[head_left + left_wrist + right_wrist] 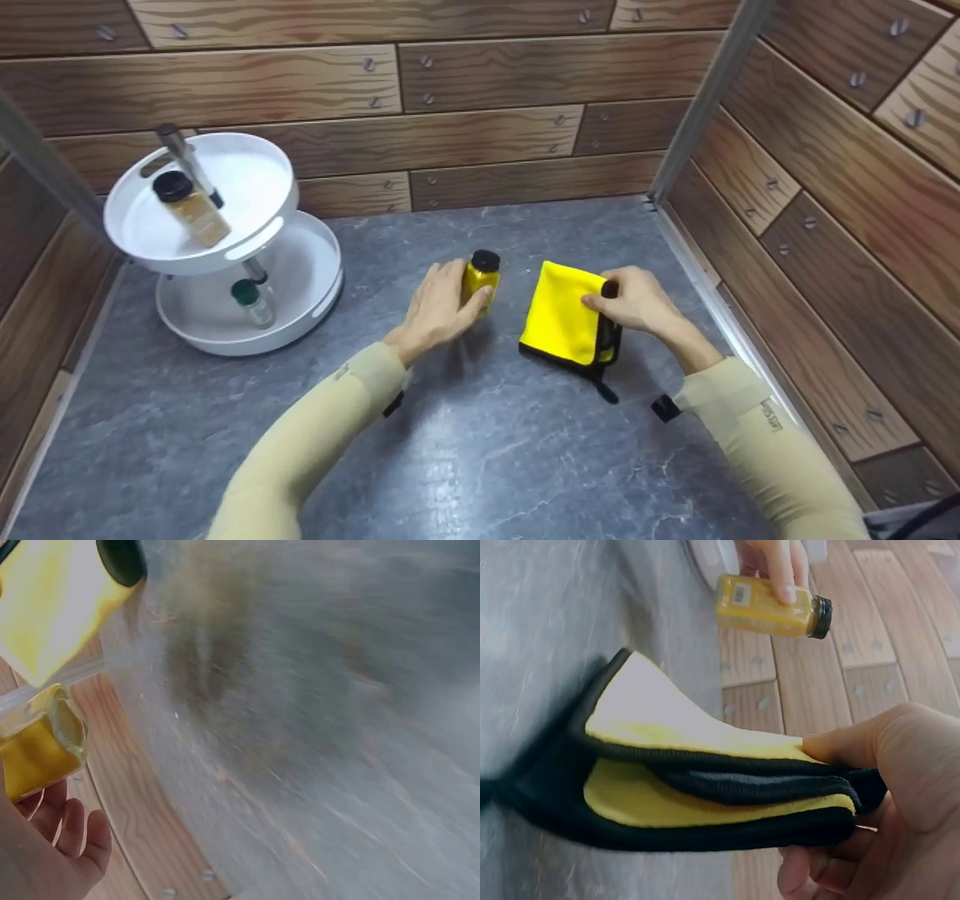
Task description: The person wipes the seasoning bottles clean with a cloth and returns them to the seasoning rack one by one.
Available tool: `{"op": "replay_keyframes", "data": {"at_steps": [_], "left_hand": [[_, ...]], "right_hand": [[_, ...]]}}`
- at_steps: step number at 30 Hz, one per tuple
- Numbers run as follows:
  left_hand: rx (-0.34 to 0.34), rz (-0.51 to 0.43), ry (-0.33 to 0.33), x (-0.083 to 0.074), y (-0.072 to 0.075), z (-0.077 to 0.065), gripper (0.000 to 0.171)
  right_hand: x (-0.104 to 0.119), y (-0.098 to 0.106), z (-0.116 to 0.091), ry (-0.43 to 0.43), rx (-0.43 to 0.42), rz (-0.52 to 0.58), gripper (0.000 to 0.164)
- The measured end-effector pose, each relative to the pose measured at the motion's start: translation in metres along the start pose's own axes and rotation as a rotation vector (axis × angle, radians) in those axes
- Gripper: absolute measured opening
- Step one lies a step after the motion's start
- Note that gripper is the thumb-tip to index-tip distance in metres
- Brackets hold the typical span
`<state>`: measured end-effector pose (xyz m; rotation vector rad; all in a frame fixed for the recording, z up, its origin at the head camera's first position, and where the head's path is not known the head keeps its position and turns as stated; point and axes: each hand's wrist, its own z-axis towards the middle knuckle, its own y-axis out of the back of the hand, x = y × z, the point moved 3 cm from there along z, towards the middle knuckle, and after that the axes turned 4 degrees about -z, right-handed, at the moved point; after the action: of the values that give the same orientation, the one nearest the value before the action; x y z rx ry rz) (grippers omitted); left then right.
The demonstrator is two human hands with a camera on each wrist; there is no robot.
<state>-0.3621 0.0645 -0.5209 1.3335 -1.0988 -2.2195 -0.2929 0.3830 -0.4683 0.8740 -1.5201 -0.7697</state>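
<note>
Bottle (482, 279) is risking a fall if your left hand (437, 309), pinching it, is loosening; your right hand (637, 301) is pinching cloth (564, 311).

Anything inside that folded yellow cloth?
Between the outer layers of the yellow cloth, a dark-edged inner fold shows; deeper parts are hidden by the layers and right hand.

Small booth-like enclosure, staged in look; home, lab or shop, can't tell. Plank-and-screw-patterned panels (495, 71) on three sides, metal corner strip (703, 105) at a join, grey marbled work surface (450, 472), white two-tier tray stand (259, 161) back left.
</note>
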Motion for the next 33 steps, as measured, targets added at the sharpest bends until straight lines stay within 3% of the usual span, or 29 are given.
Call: {"op": "replay_keyframes", "data": {"at_steps": [8, 15, 19, 25, 29, 33], "left_hand": [[-0.036, 0.053, -0.09, 0.002, 0.026, -0.051, 0.047], [-0.059, 0.132, -0.119, 0.001, 0.044, -0.079, 0.039], [-0.051, 0.136, -0.085, 0.001, 0.049, -0.089, 0.037], [-0.049, 0.175, -0.071, 0.0, 0.045, -0.093, 0.038], [-0.063, 0.202, -0.065, 0.001, 0.043, -0.093, 0.04], [-0.074, 0.245, -0.087, 0.001, 0.041, -0.094, 0.041]], "right_hand": [[0.039, -0.003, 0.0, 0.15, -0.04, 0.009, 0.023], [0.076, -0.013, 0.005, 0.245, -0.099, 0.009, 0.022], [0.1, -0.024, 0.004, 0.31, -0.11, 0.037, 0.018], [0.128, -0.047, -0.005, 0.421, -0.161, 0.077, 0.01], [0.139, -0.062, -0.013, 0.521, -0.248, 0.067, 0.009], [0.147, -0.075, -0.018, 0.65, -0.369, -0.022, 0.011]]}}
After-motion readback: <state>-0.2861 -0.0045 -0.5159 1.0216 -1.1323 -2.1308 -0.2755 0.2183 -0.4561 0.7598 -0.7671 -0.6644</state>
